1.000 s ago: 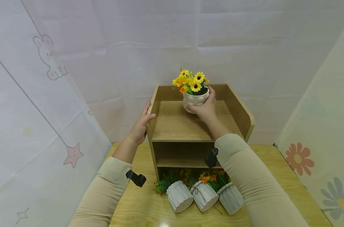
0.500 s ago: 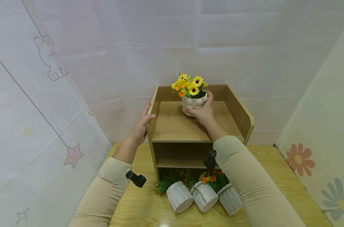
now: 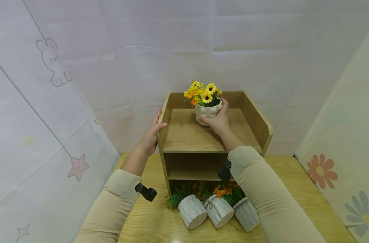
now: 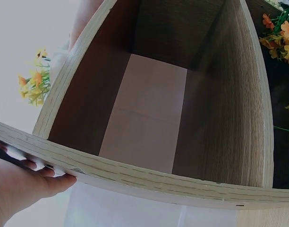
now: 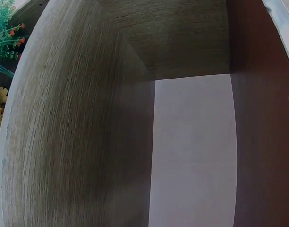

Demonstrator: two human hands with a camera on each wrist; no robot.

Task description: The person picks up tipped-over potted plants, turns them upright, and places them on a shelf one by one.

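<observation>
My right hand (image 3: 219, 119) grips a small white bubbled flowerpot (image 3: 206, 111) from its right side, thumb in front and fingers round the back. Yellow and orange artificial flowers (image 3: 202, 92) fill it. The pot is upright, its base at the top board of a wooden shelf unit (image 3: 202, 135). On the unit's left, my left hand (image 3: 149, 136) lies against the outside of the side panel, thumb at the front edge. The left wrist view shows that hand's fingertips (image 4: 64, 182) along the panel. In the right wrist view the hand is out of sight; only a shelf compartment (image 5: 191, 142) shows.
Three white pots, a left one (image 3: 193, 212), a middle one (image 3: 220, 210) and a right one (image 3: 246, 212), lie tipped at the unit's foot, flowers toward the bottom compartment. The unit stands on a wooden table (image 3: 148, 216), with printed cloth (image 3: 136, 77) around it.
My right hand has lowered the flowerpot and drawn it slightly toward me and left, down onto the top board. The left hand stays at the side panel.
</observation>
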